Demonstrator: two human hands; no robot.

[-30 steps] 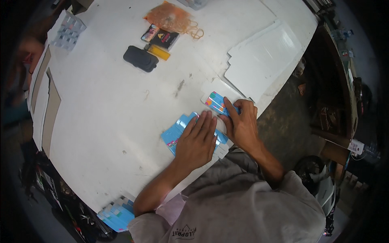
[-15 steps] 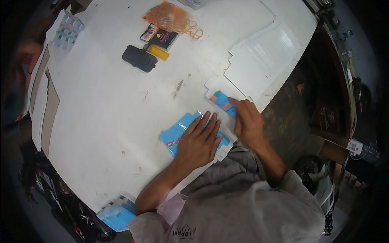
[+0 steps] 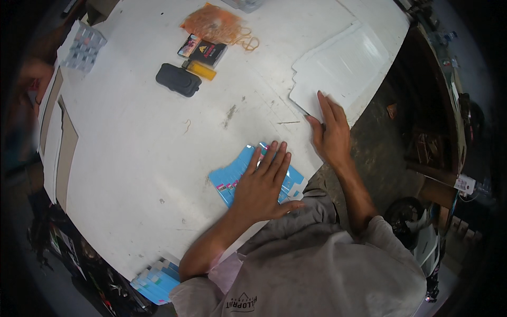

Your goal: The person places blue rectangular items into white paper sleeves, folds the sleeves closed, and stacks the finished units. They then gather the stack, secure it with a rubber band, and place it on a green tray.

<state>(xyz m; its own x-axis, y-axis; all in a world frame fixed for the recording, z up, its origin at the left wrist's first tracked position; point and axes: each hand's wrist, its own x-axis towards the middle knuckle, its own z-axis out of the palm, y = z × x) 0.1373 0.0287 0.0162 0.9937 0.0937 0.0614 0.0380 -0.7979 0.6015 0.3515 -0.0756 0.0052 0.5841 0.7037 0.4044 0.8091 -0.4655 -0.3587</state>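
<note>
Palm down, my left hand rests with its fingers extended on a fanned stack of flat blue printed cartons at the table's near edge. The hand covers the middle of the stack. To the right, my right hand reaches the near corner of a stack of white die-cut card sheets. Its thumb stands apart from its fingers, and I see nothing held in it. Whether the fingertips press on the top sheet I cannot tell.
On the white table lie a dark case, a yellow lighter, a black box and an orange bag with rubber bands. More blue cartons sit at the lower left. Another person's arm shows at far left.
A flat blue carton that my right hand was folding over now lies under my left hand on the stack. My right hand has moved up to the white sheets.
</note>
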